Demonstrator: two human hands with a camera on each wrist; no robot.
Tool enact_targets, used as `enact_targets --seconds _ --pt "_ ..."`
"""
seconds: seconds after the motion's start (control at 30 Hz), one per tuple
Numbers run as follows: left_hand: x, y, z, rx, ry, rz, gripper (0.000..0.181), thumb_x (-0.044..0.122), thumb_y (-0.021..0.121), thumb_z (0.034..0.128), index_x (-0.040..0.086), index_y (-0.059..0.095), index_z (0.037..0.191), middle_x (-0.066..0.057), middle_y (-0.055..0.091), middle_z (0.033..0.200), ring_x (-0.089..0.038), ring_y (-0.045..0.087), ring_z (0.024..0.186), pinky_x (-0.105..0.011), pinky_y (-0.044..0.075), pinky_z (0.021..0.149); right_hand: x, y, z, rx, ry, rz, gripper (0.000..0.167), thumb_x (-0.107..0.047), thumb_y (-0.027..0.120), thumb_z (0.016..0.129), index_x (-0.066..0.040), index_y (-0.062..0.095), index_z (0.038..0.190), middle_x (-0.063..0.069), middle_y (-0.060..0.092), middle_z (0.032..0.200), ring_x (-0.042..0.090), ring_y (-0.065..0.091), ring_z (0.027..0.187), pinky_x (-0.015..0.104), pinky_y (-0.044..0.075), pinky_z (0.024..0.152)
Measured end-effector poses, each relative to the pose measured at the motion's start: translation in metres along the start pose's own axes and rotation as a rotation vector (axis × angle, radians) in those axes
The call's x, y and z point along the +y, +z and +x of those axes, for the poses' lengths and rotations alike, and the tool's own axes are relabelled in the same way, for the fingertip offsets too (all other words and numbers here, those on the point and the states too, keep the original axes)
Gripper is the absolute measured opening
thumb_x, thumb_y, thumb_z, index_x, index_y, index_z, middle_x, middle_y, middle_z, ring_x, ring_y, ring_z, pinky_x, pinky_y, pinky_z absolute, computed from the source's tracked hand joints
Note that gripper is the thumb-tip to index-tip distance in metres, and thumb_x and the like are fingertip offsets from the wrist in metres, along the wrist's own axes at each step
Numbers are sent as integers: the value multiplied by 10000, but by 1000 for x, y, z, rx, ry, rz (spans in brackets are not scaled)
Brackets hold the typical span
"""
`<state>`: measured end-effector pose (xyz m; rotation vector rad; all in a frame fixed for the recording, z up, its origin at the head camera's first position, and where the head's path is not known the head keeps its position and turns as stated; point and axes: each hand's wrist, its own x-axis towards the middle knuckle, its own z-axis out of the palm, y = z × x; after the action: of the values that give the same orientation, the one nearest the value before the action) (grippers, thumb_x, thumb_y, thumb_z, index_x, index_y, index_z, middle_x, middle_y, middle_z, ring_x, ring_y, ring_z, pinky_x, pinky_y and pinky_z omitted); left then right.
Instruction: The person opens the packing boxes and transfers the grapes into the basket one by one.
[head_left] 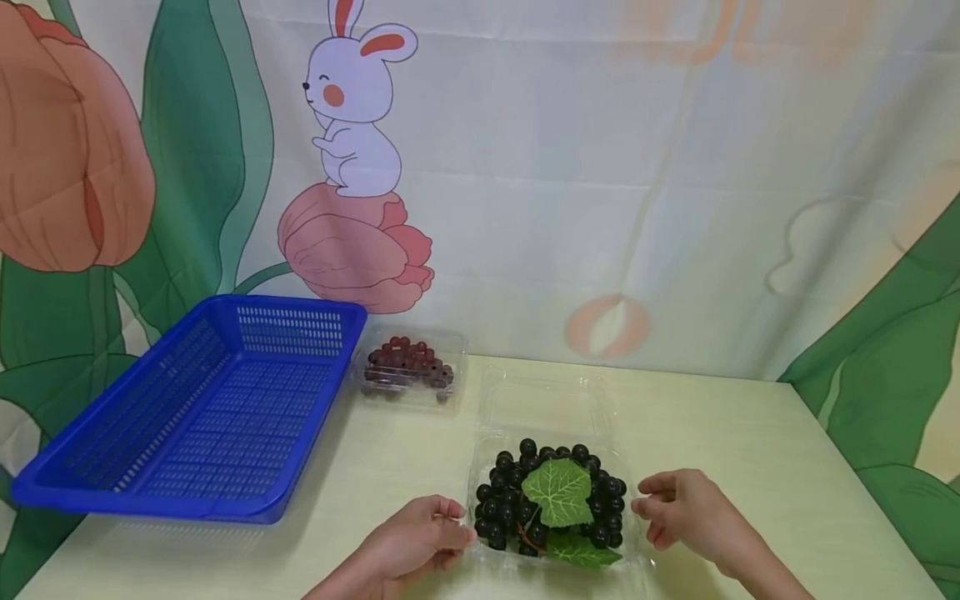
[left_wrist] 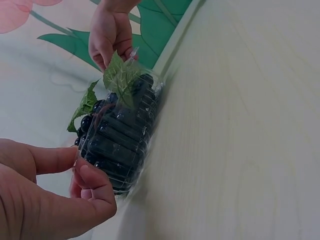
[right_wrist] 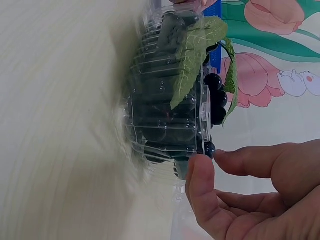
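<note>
A clear plastic box (head_left: 486, 557) with its lid (head_left: 546, 400) folded back holds a bunch of black grapes (head_left: 504, 504) with green leaves (head_left: 557, 492). My left hand (head_left: 416, 537) pinches the box's left rim between thumb and fingers; the left wrist view shows this hand (left_wrist: 55, 190) at the rim beside the grapes (left_wrist: 117, 135). On the opposite side my right hand (head_left: 693, 517) has its thumb and fingertips at the right rim. In the right wrist view that hand (right_wrist: 255, 190) pinches the rim near a grape (right_wrist: 209, 150). Some grapes and a leaf stand above the rim.
A blue plastic basket (head_left: 288, 462) stands at the left. Beside it, near the back edge of the table (head_left: 750, 442), is a shut clear box (head_left: 456, 392) with red grapes (head_left: 405, 358). A printed cloth (head_left: 517, 208) hangs behind the table.
</note>
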<state>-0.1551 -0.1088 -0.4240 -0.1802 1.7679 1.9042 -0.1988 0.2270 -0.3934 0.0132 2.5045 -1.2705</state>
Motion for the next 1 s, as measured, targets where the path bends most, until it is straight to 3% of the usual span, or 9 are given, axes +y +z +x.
enact_targets --seconds 0.27,0.47,0.73,1.0 --pt "3 4 -2 87 47 137 332 16 682 954 -70 460 1186 -96 569 919 -190 500 749 -299 442 701 3 1 -1 -20 -19 11 416 9 694 959 243 549 1270 123 712 777 210 652 580 378 596 593" --pt "2 9 -2 185 106 293 351 52 739 916 -21 469 1128 -108 467 976 -239 480 850 -381 442 763 8 2 -2 -44 -25 36 411 18 687 958 252 542 1264 131 680 740 180 626 531 363 582 546" --pt "3 16 -4 235 300 517 269 28 795 856 61 574 1005 -52 467 917 -210 444 807 -359 409 709 10 3 0 -38 -5 43 314 4 688 964 190 600 1201 138 656 731 182 613 518 344 565 514" --pt "10 29 -13 302 365 735 199 160 813 895 139 625 956 2 517 884 -170 459 748 -358 391 681 10 3 -1 -60 -50 55 230 13 686 958 157 618 1124 126 648 715 170 605 509 340 564 511"
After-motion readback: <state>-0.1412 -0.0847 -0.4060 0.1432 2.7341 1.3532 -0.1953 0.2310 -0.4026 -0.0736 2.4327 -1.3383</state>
